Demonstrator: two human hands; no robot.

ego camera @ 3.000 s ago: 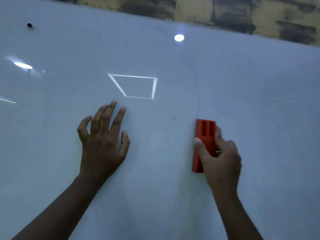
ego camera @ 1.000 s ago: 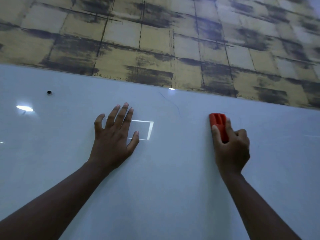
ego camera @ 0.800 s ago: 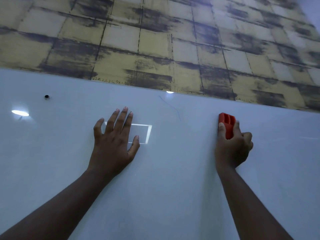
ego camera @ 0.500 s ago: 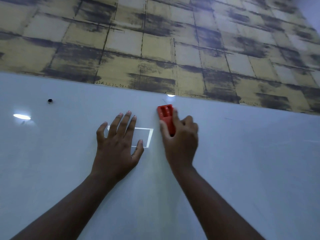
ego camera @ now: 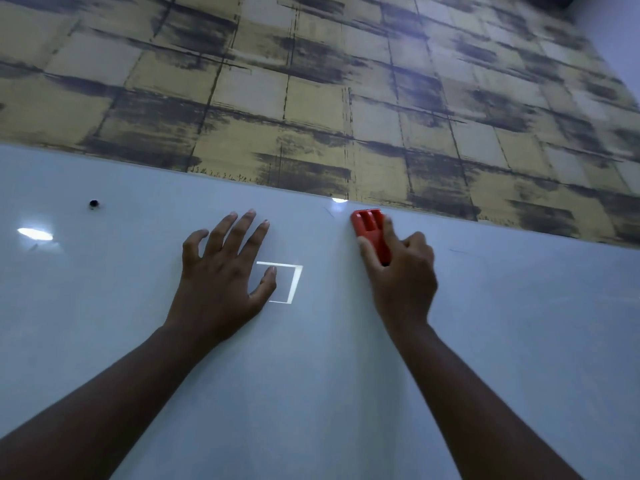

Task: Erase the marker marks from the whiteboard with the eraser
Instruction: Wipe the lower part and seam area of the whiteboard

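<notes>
Right hand (ego camera: 401,282) grips red eraser (ego camera: 369,225) against whiteboard (ego camera: 311,393) top edge.

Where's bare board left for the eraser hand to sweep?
Widest bare stretch: right of the right hand and eraser, below the board's top edge; a faint mark sits there. Also bare: between the forearms, and left of the left hand toward the dark hole. Tight between the hands.
</notes>
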